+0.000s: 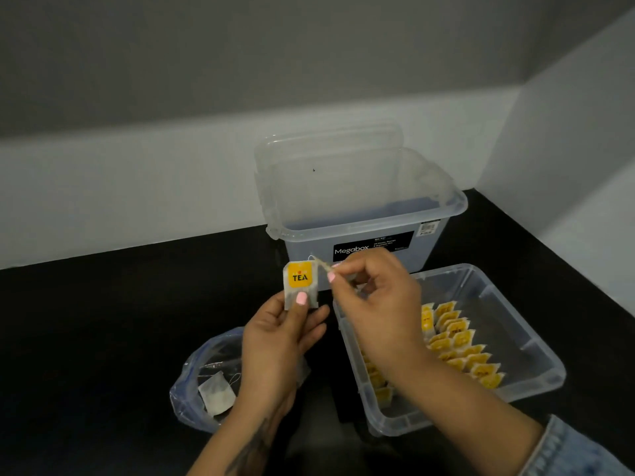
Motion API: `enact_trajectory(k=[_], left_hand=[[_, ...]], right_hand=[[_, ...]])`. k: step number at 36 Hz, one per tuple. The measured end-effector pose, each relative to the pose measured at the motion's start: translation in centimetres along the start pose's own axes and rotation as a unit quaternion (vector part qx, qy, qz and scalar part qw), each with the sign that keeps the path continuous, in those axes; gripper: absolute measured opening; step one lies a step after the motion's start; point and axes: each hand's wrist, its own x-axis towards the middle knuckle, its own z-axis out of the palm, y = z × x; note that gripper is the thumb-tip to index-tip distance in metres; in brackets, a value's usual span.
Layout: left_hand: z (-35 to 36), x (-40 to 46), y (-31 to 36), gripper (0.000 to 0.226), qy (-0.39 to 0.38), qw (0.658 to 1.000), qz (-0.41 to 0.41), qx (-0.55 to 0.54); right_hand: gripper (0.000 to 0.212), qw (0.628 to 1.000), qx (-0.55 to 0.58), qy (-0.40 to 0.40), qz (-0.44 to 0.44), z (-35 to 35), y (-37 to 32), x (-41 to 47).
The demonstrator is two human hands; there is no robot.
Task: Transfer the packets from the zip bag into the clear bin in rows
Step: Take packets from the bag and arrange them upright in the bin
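My left hand (280, 334) pinches a white tea packet (299, 283) with a yellow TEA tag, held upright above the black counter. My right hand (371, 297) pinches a second, folded packet (324, 266) just to the right of the first; a thin string runs between the two. The shallow clear bin (536, 345) lies at the right, under my right forearm, with several yellow-tagged packets (457, 341) standing in two rows. The crumpled zip bag (192, 383) lies open at the lower left with one white packet (216, 393) inside.
A taller clear Megabox tub (443, 207) stands open behind my hands, its lid (330, 146) leaning on the white wall. The black counter (103, 338) meets white walls at the back and the right.
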Motion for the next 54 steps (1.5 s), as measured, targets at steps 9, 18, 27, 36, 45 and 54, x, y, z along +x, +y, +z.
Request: enact_trajectory(k=[9, 18, 27, 36, 45, 54], left_hand=[[1.6, -0.8, -0.1, 0.032, -0.041, 0.996, 0.036, -0.070], [1.2, -0.7, 0.1, 0.033, -0.070, 0.995, 0.059, -0.033], [0.3, 0.1, 0.4, 0.020, -0.078, 0.985, 0.077, 0.132], [0.8, 0.5, 0.3, 0.010, -0.103, 0.939, 0.111, 0.310], [2.7, 0.3, -0.4, 0.014, -0.132, 0.942, 0.087, 0.296], [2.5, 1.1, -0.6, 0.018, -0.087, 0.974, 0.057, 0.200]], right_hand=[[0.021, 0.995, -0.052, -0.060, -0.053, 0.4, -0.2, -1.0], [0.030, 0.993, 0.029, -0.092, 0.076, -0.3, -0.8, -0.7], [0.028, 0.958, -0.162, -0.214, -0.101, -2.4, -1.6, 2.0], [0.032, 0.830, -0.369, -0.312, -0.278, -4.7, -1.5, 5.0], [0.006, 0.824, -0.382, -0.387, -0.156, -7.4, -2.3, 5.7], [0.011, 0.791, -0.377, -0.481, 0.037, -11.8, -1.3, 5.3]])
